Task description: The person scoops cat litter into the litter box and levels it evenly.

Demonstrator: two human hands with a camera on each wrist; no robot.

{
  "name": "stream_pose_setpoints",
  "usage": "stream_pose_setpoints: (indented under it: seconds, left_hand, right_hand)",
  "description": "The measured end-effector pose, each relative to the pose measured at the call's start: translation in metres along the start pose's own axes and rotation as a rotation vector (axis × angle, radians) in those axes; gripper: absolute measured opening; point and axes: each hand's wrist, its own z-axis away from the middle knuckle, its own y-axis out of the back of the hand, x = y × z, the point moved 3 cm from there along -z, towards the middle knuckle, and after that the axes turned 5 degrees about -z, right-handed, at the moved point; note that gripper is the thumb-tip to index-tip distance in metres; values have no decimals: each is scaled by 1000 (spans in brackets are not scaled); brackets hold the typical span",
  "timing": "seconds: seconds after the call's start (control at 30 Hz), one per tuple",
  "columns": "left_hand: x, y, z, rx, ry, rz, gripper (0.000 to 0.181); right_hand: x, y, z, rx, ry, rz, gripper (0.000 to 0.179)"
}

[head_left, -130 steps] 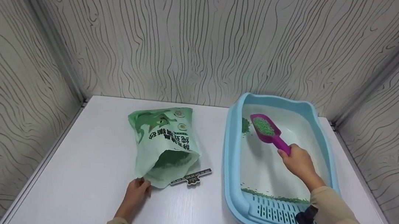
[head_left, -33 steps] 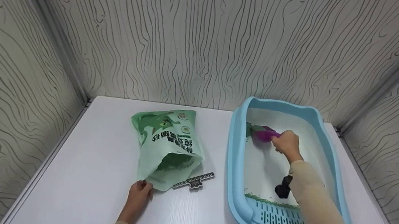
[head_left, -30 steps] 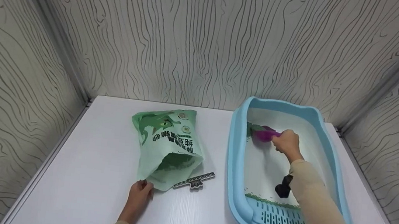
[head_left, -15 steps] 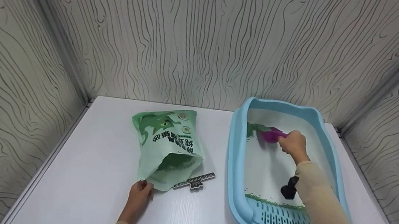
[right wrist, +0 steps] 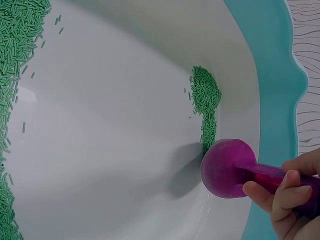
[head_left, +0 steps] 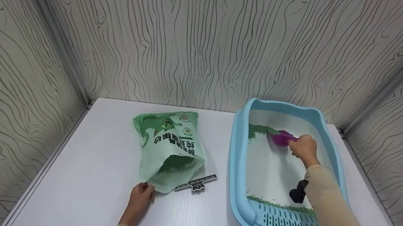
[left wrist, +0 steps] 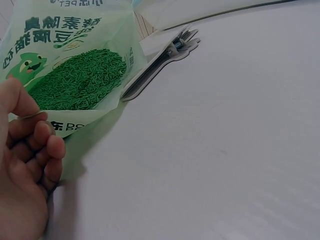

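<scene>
My left hand (head_left: 139, 199) pinches the lower edge of the open mouth of a green cat litter bag (head_left: 167, 133) lying on the table. Green pellets (left wrist: 82, 77) fill the inside of that mouth in the left wrist view. My right hand (head_left: 304, 149) grips the handle of a purple litter scoop (head_left: 282, 138) above the far part of a blue-rimmed litter box (head_left: 236, 169). The scoop is tipped over, its rounded underside facing the right wrist camera. From it a narrow strip of green litter (right wrist: 205, 90) runs along the far end of the white floor.
A dark bag clip (head_left: 197, 183) with a ruler-like bar lies beside the bag's mouth, left of the box. More litter (head_left: 274, 203) lines the box's near end, by a slotted ledge (head_left: 283, 221). Patterned wall panels (head_left: 201, 45) enclose the white table (head_left: 107, 155) behind and at both sides.
The scoop, upright and full of pellets earlier, is now tipped and has moved rightward across the far end, the litter strip lengthening behind it. My left hand keeps its hold on the bag.
</scene>
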Motion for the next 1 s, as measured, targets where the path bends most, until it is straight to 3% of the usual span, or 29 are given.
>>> stream_pose_setpoints:
  seconds: [0.3,1.0]
  left_hand:
    - [-2,-1,-3,-7,13,-6,7]
    - [3,1,2,-4,-6,-15,15]
  right_hand:
    - [14,10,-1,-21,-42,9,24]
    - [32,32,0,44,-9,32,26]
